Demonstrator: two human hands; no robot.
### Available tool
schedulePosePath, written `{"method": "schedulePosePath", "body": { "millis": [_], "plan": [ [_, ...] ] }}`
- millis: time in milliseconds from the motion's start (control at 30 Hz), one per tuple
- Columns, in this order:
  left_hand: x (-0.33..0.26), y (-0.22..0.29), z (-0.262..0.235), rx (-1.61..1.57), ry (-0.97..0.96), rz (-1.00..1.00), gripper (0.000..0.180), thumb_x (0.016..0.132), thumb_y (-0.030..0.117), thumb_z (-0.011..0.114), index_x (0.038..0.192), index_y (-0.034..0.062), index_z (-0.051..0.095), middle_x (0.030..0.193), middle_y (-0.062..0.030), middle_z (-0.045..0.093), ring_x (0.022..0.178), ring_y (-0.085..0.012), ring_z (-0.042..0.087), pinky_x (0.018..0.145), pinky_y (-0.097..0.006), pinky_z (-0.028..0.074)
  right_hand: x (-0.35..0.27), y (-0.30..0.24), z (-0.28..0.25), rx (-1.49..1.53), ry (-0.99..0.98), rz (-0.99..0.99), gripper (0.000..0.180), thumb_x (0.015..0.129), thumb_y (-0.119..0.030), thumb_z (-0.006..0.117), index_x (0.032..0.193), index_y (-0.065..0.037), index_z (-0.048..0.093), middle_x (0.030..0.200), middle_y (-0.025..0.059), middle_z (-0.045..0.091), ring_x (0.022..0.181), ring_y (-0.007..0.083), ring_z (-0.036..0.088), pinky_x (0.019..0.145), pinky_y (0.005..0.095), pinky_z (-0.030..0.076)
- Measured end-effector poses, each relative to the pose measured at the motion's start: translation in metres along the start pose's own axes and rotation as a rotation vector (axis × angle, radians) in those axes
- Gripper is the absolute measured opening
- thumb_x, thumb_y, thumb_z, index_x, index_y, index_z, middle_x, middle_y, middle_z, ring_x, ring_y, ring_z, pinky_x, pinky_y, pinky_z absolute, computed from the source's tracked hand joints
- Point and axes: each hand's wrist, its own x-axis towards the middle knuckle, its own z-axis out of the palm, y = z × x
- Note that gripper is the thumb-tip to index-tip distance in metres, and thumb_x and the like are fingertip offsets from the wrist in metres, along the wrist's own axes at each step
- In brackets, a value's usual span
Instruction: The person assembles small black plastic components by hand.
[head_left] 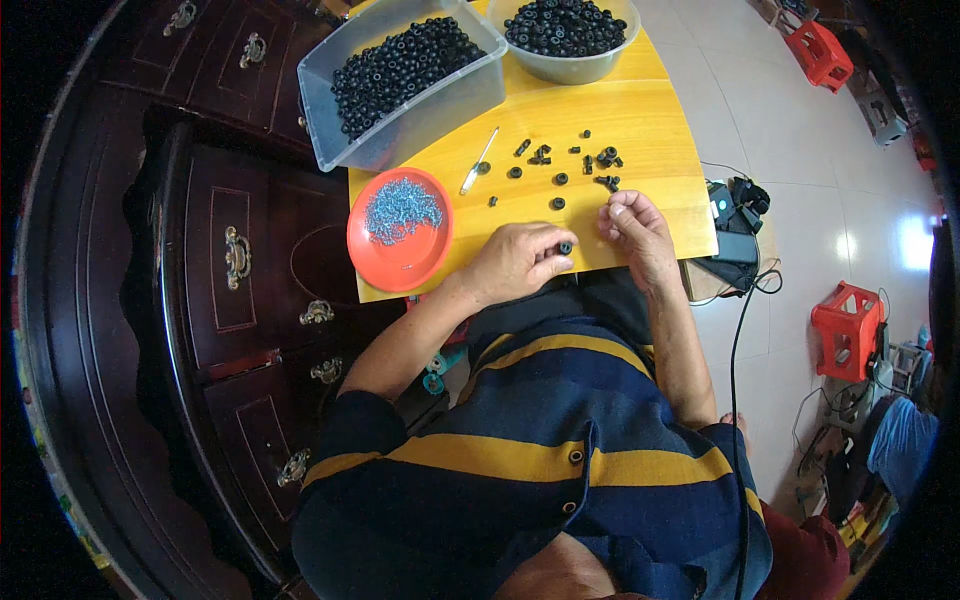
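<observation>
My left hand (512, 264) is closed at the near edge of the yellow table, a small round black plastic part (566, 248) pinched between thumb and fingers. To its right, the thumb and fingers of my right hand (640, 238) are pressed together. Whatever they may hold is too small or hidden to name. Just beyond the right fingertips lies a black fitting (608, 183). Several loose black rings and short pieces are scattered past both hands, among them a black ring (557, 203). A small screwdriver (480, 160) with a clear handle lies farther left.
An orange-red plate (437, 262) of small silvery screws sits at the table's left. Behind it stand a clear bin (425, 128) and a round tub (570, 68), both full of black parts. Dark drawers (225, 240) border the left. Red stools (846, 330) stand on the tiled floor.
</observation>
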Motion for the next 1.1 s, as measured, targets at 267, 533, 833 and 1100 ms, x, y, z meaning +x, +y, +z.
{"method": "schedulePosePath", "body": {
  "millis": [267, 533, 833, 1100],
  "plan": [
    [0.024, -0.025, -0.015, 0.278, -0.188, -0.045, 0.029, 0.087, 0.017, 0.058, 0.11, 0.0021, 0.067, 0.091, -0.0221, 0.069, 0.087, -0.0392, 0.068, 0.08, -0.048, 0.053, 0.006, -0.009, -0.014, -0.498, 0.145, -0.261, 0.008, 0.097, -0.008, 0.062, 0.105, -0.006, 0.06, 0.091, -0.0025, 0.062, 0.079, 0.0047, 0.055, 0.072, 0.0193, 0.045],
    [0.114, 0.013, -0.077, 0.229, 0.583, 0.232, 0.048, 0.085, 0.006, 0.063, 0.132, 0.0032, 0.051, 0.097, -0.02, 0.068, 0.085, -0.0339, 0.068, 0.076, -0.042, 0.055, 0.015, -0.023, -0.004, -1.151, 0.231, -0.56, 0.016, 0.087, -0.007, 0.069, 0.101, -0.002, 0.064, 0.093, 0.0133, 0.068, 0.083, 0.0278, 0.067, 0.076, 0.0356, 0.054],
    [-0.009, -0.04, -0.059, 0.256, 0.446, -0.16, 0.022, 0.084, 0.008, 0.069, 0.105, 0.0, 0.07, 0.093, -0.0145, 0.07, 0.08, -0.0224, 0.069, 0.073, -0.031, 0.054, 0.025, -0.015, -0.012, -1.339, 0.234, -0.691, 0.021, 0.084, -0.008, 0.071, 0.104, -0.005, 0.066, 0.094, 0.0122, 0.066, 0.083, 0.03, 0.067, 0.073, 0.0374, 0.053],
    [-0.104, -0.074, -0.075, 0.628, 0.48, -0.398, 0.017, 0.08, 0.011, 0.071, 0.096, 0.0048, 0.071, 0.092, -0.0149, 0.069, 0.085, -0.033, 0.067, 0.076, -0.041, 0.054, 0.029, -0.013, -0.005, -1.41, 0.209, -0.712, 0.024, 0.083, -0.012, 0.07, 0.106, -0.009, 0.067, 0.096, 0.0126, 0.067, 0.093, 0.0341, 0.065, 0.079, 0.0422, 0.052]
  ]
}}
